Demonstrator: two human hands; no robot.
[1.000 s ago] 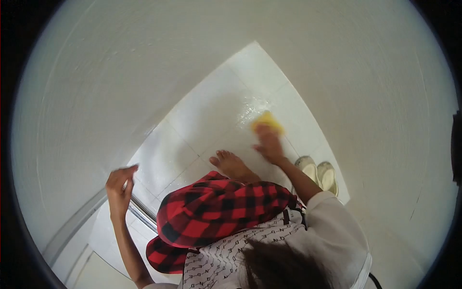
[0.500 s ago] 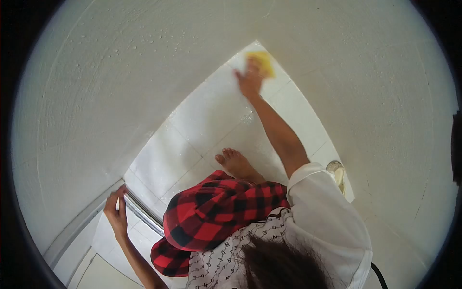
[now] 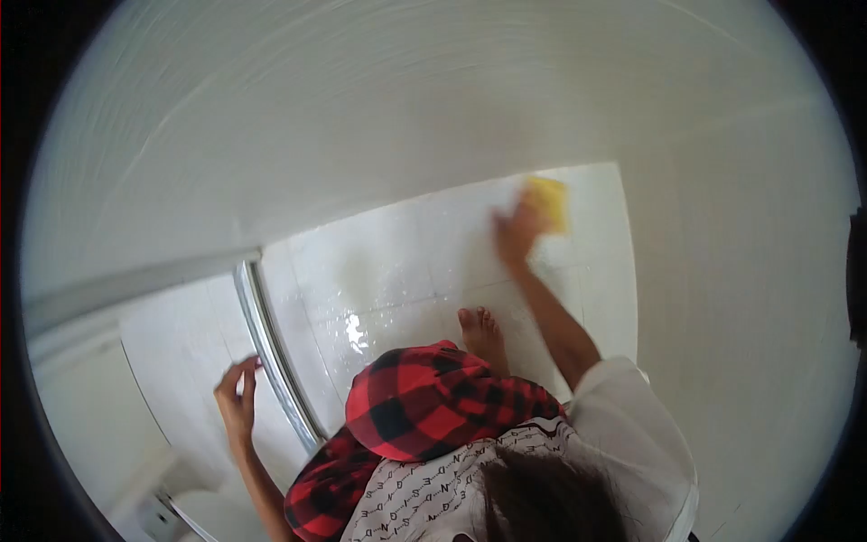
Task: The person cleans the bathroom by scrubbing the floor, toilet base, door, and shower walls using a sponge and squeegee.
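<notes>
My right hand, smeared by motion, presses a yellow cloth flat against the wet white tiled floor, close to the foot of the back wall. Whether the piece is cloth or thin sponge is hard to make out. Off to the left, my left hand has bent fingers with a gap between thumb and forefinger. Its fingertips are beside the metal floor track, and I see nothing held in them.
Pale walls rise behind and to the right. My bare foot stands on the tiles below the right hand, with my red-and-black checked trousers near it. Beyond the track at lower left is a white fixture, partly in view.
The view has turned, and the floor corner now appears farther right. My right hand has rubbed the cloth to a spot by the back wall. My left hand sits farther along the track.
</notes>
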